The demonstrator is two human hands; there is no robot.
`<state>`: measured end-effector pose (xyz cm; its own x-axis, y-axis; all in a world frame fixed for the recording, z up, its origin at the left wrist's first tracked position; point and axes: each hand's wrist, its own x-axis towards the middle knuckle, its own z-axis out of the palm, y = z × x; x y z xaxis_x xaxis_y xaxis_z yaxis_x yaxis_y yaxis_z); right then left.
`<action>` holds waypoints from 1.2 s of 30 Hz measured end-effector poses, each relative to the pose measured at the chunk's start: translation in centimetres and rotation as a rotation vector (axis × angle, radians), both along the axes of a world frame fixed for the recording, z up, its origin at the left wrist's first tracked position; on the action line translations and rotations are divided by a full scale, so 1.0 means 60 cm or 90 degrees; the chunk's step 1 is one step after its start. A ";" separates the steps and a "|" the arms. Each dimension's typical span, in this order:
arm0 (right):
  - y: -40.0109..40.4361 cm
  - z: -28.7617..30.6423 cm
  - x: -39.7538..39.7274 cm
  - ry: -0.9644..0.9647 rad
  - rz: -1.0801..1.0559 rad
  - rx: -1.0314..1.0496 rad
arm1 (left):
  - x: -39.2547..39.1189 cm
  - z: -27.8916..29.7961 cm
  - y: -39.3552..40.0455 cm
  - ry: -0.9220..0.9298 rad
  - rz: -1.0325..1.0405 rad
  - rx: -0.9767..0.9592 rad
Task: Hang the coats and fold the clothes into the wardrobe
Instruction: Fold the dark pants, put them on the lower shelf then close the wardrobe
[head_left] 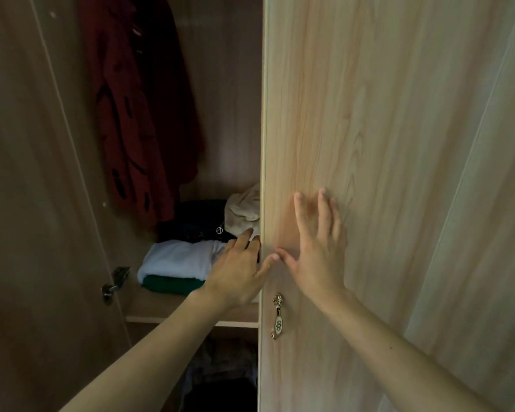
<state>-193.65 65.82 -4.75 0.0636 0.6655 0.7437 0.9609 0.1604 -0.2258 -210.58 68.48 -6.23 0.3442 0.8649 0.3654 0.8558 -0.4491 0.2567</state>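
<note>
Hands flat-fingered, holding nothing: right hand presses wardrobe door; left hand touches its edge.

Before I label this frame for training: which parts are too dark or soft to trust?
Head view: door panel evenly lit, grain sharp; wardrobe interior dim, red coat soft and murky; below the shelf nearly black; wide-angle lens bends straight edges.
</note>
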 end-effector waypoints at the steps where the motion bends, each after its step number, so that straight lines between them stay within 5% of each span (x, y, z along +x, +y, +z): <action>1: 0.004 0.000 -0.001 -0.001 -0.007 0.000 | 0.000 0.000 0.006 0.004 0.000 -0.001; 24: 0.080 0.020 0.011 0.014 -0.010 -0.075 | -0.009 -0.029 0.037 0.001 0.000 -0.077; 36: 0.021 0.012 0.064 0.097 0.199 -0.049 | 0.025 -0.011 -0.032 -0.031 0.044 -0.046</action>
<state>-189.79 67.10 -4.03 -0.0463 0.7242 0.6881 0.8225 0.4185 -0.3851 -209.09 66.58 -6.91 0.2664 0.9105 0.3162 0.8699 -0.3684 0.3279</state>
